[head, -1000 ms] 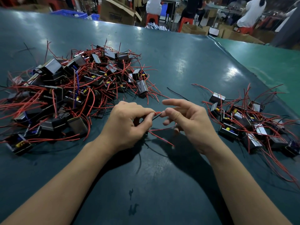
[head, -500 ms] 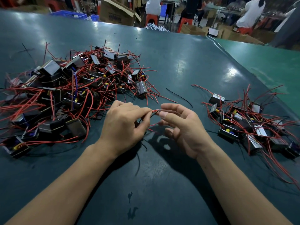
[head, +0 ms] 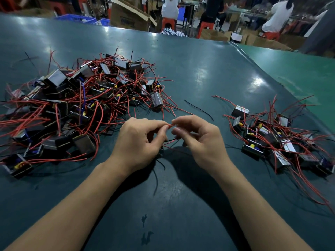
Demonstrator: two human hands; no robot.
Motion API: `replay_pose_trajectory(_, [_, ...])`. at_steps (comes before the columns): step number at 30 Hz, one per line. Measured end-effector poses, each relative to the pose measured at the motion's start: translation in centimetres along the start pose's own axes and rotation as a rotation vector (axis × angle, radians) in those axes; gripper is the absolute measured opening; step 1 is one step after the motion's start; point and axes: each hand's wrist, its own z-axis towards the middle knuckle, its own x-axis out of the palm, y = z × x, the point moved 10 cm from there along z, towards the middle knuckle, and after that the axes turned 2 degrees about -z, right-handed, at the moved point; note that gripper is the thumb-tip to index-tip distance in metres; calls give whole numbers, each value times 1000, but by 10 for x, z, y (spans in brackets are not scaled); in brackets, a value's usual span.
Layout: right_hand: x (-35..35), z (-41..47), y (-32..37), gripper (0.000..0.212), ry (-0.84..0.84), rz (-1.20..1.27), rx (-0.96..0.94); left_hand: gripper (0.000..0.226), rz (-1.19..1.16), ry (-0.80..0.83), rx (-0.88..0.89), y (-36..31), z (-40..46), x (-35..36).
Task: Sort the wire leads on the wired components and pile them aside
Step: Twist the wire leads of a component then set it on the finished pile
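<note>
You are pinching a short red lead (head: 170, 125) between your two hands at the middle of the frame, its long axis running left to right and tilting slightly up toward the right. Your left hand (head: 139, 142) is gripping its left end between thumb and forefinger; your right hand (head: 201, 140) is pinching the right end, other fingers loosely curled. More leads are trailing down beneath your hands over the green table (head: 181, 205). The large tangled pile (head: 72, 105) is lying at left, the smaller pile (head: 277, 138) at right.
</note>
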Motion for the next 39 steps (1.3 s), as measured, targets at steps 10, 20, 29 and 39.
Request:
replay_pose_trajectory(10, [-9,-4,24,15,65,-263,-315,11,-157,84,-13,4,-2,7])
replay_pose_trajectory(20, [-1,-1,-7,27,133,-58,103,11,-29,89,109,-12,-4,9])
replay_pose_trajectory(29, [23,-20,-45,28,135,592,691,12,-141,47,-47,1,-4,14])
replay_pose_trajectory(39, [-3,-7,-31,8,94,286,416,14,-375,-17,-315,29,3,-12])
